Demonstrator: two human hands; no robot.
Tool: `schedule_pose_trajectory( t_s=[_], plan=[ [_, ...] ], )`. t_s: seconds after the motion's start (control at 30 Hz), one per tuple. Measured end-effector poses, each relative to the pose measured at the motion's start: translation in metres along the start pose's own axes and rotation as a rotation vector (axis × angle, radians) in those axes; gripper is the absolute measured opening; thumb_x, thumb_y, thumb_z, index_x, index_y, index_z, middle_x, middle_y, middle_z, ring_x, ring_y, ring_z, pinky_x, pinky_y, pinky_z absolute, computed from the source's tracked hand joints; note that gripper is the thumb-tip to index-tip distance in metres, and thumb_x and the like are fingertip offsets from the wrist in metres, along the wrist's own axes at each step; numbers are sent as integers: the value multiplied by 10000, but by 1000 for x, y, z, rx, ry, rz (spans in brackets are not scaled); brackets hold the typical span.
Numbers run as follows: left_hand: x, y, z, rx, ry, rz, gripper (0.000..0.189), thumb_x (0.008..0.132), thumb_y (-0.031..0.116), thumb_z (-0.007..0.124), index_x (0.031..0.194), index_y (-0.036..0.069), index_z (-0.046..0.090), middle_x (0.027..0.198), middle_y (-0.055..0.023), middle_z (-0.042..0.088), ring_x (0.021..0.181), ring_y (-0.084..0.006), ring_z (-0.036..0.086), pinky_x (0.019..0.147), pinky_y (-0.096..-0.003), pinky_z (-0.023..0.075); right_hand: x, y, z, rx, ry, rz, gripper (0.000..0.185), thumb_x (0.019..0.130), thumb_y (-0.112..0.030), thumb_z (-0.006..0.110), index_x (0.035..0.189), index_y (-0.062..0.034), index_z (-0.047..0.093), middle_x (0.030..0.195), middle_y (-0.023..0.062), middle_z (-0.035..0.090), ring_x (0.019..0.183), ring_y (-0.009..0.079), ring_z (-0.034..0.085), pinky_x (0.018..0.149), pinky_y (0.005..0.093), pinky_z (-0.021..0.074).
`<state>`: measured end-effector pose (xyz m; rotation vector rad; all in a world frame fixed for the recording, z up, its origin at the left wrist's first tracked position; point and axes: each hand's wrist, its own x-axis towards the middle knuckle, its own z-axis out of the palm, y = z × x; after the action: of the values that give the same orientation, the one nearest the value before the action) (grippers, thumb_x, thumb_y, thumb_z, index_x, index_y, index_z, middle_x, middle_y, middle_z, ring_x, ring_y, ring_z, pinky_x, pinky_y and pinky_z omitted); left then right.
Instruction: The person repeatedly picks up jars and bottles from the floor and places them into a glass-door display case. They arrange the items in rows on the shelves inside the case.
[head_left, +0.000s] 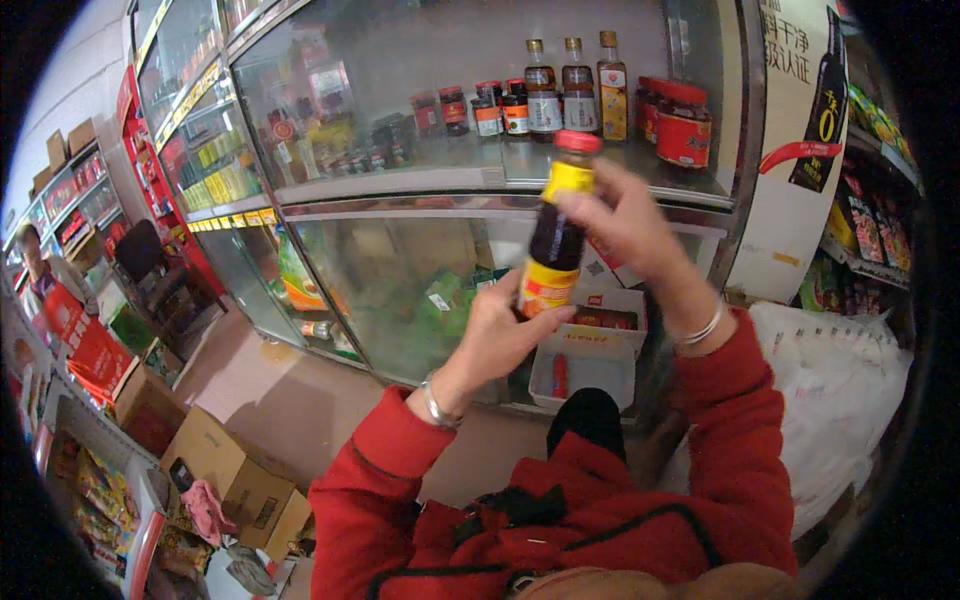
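A dark sauce bottle (556, 236) with a red cap and yellow labels is held tilted in front of the glass cabinet. My left hand (504, 326) grips it around the lower label. At the bottle's neck, just below the cap, is my right hand (626, 217), its thumb and fingers on the yellow neck label. Behind, on the cabinet shelf (525, 165), stand a clear-sided bottle with a yellow label (613, 94), two dark bottles with pale labels (541, 97), several small jars (453, 111) and a large red-lidded jar (682, 127).
Below, an open white box (626, 304) and a white tray (585, 371) lie in the lower cabinet. A stuffed white sack (817, 405) stands at right. Cardboard boxes (225, 472) and a goods rack (97, 510) are at lower left. Another person (64, 300) is at far left.
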<state>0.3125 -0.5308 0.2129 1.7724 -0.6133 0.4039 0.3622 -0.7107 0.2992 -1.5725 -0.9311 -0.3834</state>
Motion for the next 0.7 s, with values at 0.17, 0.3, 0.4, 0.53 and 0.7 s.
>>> schedule_pose_trajectory(
  t_s=[0.17,0.3,0.4,0.53,0.7],
  plan=[
    [43,-11,1,-32,-61,119,400,846,177,764,1156,-27,613,980,-63,690,838,-96,613,763,-274,513,39,-16,-33,-86,-53,156,399,935,-334,623,1124,18,616,990,94,709,769,86,653,520,196,480],
    [87,-14,-7,-110,-116,80,481,818,167,784,1208,-29,582,1002,-61,677,879,-91,600,770,-277,512,81,-17,-48,-216,98,132,424,908,-391,646,1055,7,637,856,65,704,592,63,600,429,192,414],
    [87,-26,-19,-59,59,220,546,768,130,808,1234,23,545,1068,-65,656,823,-135,608,754,-267,510,138,-18,-78,-521,211,67,461,850,-459,685,861,2,670,686,31,621,559,101,574,441,239,431],
    [97,-62,-55,370,166,657,335,715,96,794,1017,62,654,1032,-88,658,897,-252,635,816,-366,519,230,26,-99,-748,233,-50,451,867,-461,661,843,-11,638,675,29,597,551,121,562,472,284,434],
    [139,-89,-67,773,208,931,309,695,187,785,959,68,676,1128,-85,658,1191,-304,559,1023,-547,388,338,108,-73,-504,414,13,401,824,-370,725,860,23,655,807,117,665,677,195,650,536,342,528]
  ],
)
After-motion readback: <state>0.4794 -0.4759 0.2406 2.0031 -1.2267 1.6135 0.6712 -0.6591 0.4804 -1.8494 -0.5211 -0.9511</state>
